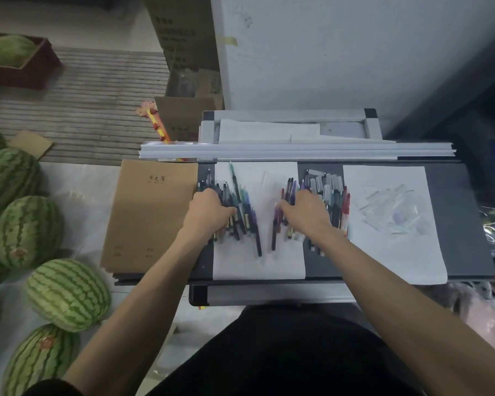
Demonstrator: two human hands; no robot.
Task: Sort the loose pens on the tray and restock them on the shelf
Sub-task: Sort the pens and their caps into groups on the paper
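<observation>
Pens lie in two heaps on white paper across the dark tray. Our left hand curls around some in the left heap. Our right hand rests on the right heap; we cannot tell whether it grips.

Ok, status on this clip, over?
Left hand grips left pen pile. Right hand on right pen pile, grip unclear. Both piles on tray. Nothing blocking.

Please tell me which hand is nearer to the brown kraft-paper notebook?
Left. The left hand grips the left pen pile, beside the right edge of the brown kraft-paper notebook; the right hand is farther right, on the right pen pile.
</observation>
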